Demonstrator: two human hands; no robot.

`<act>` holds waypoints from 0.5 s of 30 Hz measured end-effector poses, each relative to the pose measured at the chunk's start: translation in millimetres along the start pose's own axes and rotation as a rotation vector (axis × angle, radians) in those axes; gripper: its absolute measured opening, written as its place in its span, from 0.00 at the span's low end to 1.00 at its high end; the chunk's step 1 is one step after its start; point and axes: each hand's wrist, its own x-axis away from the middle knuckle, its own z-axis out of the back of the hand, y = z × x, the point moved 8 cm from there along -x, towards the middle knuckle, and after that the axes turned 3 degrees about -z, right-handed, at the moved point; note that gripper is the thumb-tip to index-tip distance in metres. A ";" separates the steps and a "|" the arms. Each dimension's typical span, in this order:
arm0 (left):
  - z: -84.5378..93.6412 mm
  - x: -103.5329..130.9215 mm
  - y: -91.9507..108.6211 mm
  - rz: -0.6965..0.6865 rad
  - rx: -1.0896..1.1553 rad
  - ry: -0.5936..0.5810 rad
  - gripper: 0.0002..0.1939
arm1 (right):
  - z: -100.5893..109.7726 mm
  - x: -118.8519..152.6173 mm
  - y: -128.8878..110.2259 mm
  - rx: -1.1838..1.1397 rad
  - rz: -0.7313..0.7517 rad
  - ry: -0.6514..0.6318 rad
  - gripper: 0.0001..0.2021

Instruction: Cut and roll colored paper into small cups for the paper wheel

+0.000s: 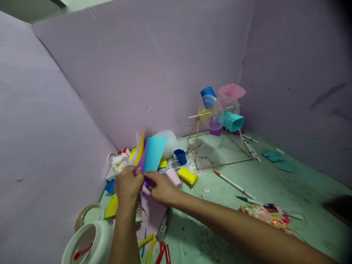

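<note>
My left hand (128, 185) is closed around the lower part of several coloured paper sheets that stand upright and fan out. A light blue sheet (154, 152) leans to the right, with purple and yellow sheets beside it. My right hand (162, 187) is at the lower right edge of the same sheets, its fingers bent and pressed on the purple paper (149, 181). Just right of the hands lie a pink paper roll (173, 178) and a yellow paper roll (188, 176). Below them is a pink sheet (151, 209).
A stick frame (197, 141) carries a wheel with coloured cups at the back right. Pliers (162, 229) lie at the front, by a white jar (103, 238). Markers (235, 185) and a patterned cloth (268, 216) lie to the right. Walls rise behind.
</note>
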 end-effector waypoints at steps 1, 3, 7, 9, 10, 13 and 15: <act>0.7 0.2 -0.6 0.007 -0.002 0.015 0.17 | 3.7 0.6 3.9 0.005 -0.039 0.031 0.24; 1.9 0.7 -2.3 0.018 0.001 0.042 0.18 | 13.7 1.7 12.7 0.013 -0.121 0.101 0.22; 2.5 0.9 -8.2 0.058 0.005 0.066 0.18 | 31.3 -2.9 28.3 -0.019 -0.208 0.167 0.22; 3.5 0.4 -12.8 0.094 -0.001 0.077 0.19 | 37.4 -10.3 35.4 -0.062 -0.231 0.165 0.23; 4.2 -0.1 -14.9 0.109 -0.004 0.082 0.20 | 40.1 -14.8 38.4 -0.088 -0.242 0.161 0.23; 4.9 -1.6 -17.2 0.119 -0.008 0.075 0.20 | 46.2 -30.2 39.9 -0.167 -0.258 0.131 0.23; 3.6 -2.1 -14.6 0.101 -0.005 0.050 0.20 | 48.1 -40.5 32.0 -0.211 -0.236 0.091 0.21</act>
